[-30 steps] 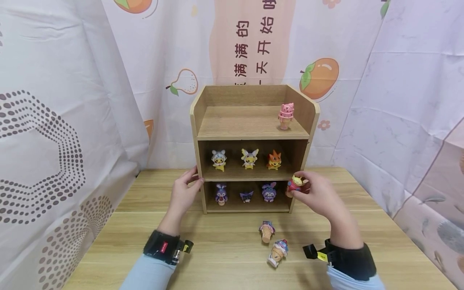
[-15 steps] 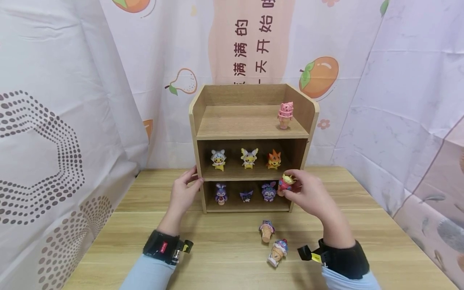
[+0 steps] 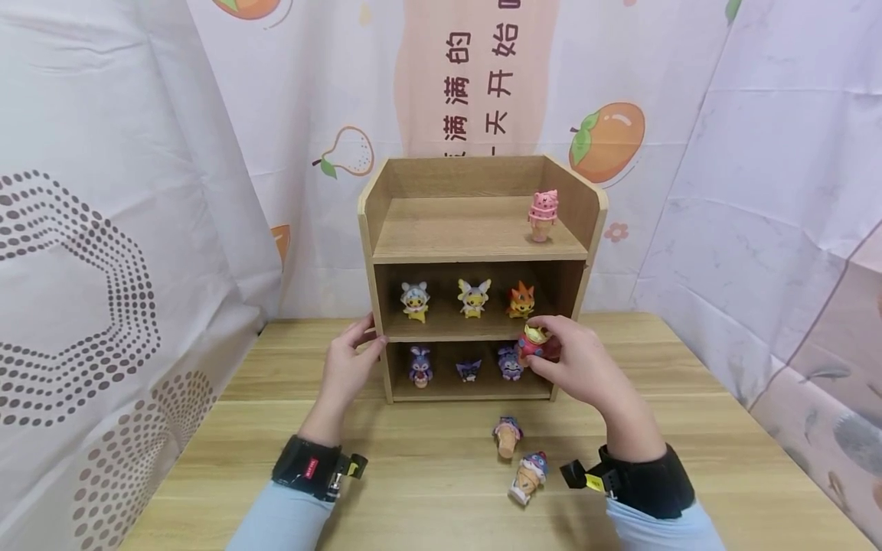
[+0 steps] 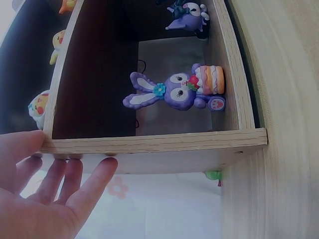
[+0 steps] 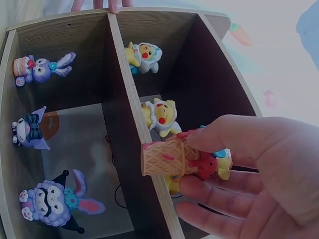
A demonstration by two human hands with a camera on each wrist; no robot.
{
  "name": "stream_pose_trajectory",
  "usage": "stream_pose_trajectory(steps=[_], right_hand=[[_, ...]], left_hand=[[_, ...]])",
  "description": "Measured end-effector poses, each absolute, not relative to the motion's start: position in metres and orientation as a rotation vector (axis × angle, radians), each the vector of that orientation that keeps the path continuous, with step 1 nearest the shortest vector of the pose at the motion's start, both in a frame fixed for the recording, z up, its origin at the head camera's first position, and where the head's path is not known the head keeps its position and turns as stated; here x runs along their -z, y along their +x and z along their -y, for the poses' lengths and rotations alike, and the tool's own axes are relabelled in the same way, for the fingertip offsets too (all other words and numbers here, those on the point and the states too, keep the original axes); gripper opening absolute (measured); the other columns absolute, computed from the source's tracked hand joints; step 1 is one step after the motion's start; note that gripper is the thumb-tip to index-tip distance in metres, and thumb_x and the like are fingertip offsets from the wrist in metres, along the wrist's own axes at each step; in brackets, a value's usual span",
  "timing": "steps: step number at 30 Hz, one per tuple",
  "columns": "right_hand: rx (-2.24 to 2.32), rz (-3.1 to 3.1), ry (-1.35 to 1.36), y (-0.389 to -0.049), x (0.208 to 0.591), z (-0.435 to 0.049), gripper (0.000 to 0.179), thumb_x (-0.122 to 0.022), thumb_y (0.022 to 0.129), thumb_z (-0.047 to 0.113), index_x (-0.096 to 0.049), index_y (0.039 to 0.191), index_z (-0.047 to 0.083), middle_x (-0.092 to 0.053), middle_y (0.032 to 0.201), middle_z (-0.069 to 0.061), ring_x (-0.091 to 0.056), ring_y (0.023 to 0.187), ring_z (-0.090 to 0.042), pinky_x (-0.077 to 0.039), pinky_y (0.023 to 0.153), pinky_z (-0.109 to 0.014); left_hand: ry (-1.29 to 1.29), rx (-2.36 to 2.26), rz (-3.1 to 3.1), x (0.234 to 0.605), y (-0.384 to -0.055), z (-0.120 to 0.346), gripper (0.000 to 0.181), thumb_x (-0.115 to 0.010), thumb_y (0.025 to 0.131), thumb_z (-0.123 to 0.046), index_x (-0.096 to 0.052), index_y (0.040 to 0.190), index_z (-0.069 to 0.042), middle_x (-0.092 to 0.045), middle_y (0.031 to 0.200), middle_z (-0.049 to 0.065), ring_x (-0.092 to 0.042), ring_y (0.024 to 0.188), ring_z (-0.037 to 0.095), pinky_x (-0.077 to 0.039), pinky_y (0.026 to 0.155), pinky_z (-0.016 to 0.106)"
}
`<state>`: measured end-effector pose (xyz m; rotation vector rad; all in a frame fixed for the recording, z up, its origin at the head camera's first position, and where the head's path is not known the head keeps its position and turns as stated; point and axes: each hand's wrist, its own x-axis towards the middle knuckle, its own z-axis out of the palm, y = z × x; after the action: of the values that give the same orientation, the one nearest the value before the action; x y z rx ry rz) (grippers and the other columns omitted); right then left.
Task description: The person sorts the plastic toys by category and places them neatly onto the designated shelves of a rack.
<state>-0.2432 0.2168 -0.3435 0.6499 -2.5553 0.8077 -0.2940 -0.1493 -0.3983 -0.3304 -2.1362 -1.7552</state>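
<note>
My right hand [image 3: 579,363] pinches an ice-cream-cone figurine [image 3: 528,346] with a red body and yellow head between thumb and fingers. In the right wrist view its waffle cone [image 5: 167,157] points left, across the edge of the middle board. The hand stands before the right part of the wooden shelf unit [image 3: 441,229], close to the purple fluffy figurine [image 3: 509,364] on the bottom level. At the unit's left side is my left hand [image 3: 347,367]. Its fingertips touch the outer side panel [image 4: 164,144], and its thumb lies at the front edge.
A purple rabbit figurine [image 3: 420,367] and a small purple-and-black figurine [image 3: 468,370] share the bottom level. Above stand two yellow figurines in pale hoods and an orange one [image 3: 521,300]. A pink cone figurine [image 3: 543,216] is on top. Two cone figurines [image 3: 507,438] lie on the table [image 3: 427,474].
My right hand has moved left with the red-and-yellow cone figurine, from the unit's right side edge to before the right part of the shelves. The left hand stays at the side panel.
</note>
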Motion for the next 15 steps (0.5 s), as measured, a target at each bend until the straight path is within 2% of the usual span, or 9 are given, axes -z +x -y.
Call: stream_pose_trajectory(steps=[6, 15], right_hand=[[-0.761, 2.522, 0.719, -0.247, 0.335, -0.212, 0.048, -0.080, 0.084, 0.008, -0.063, 0.128, 0.001, -0.066, 0.107, -0.009, -0.067, 0.087, -0.021, -0.061, 0.072, -0.040], [-0.700, 2.442, 0.829, -0.249, 0.314, -0.208, 0.048, -0.082, 0.082, 0.005, -0.064, 0.126, 0.000, -0.066, 0.109, -0.010, -0.068, 0.081, -0.017, -0.061, 0.067, -0.038]], left_hand=[[-0.328, 1.740, 2.170, 0.379, -0.275, 0.144, 0.051, -0.065, 0.096, 0.003, -0.050, 0.145, 0.007, -0.057, 0.139, 0.025, -0.060, 0.121, 0.041, -0.061, 0.084, 0.047], [-0.341, 1.748, 2.176, 0.371, -0.267, 0.142, 0.052, -0.065, 0.097, 0.003, -0.048, 0.145, 0.009, -0.055, 0.140, 0.026, -0.058, 0.122, 0.042, -0.062, 0.083, 0.040]])
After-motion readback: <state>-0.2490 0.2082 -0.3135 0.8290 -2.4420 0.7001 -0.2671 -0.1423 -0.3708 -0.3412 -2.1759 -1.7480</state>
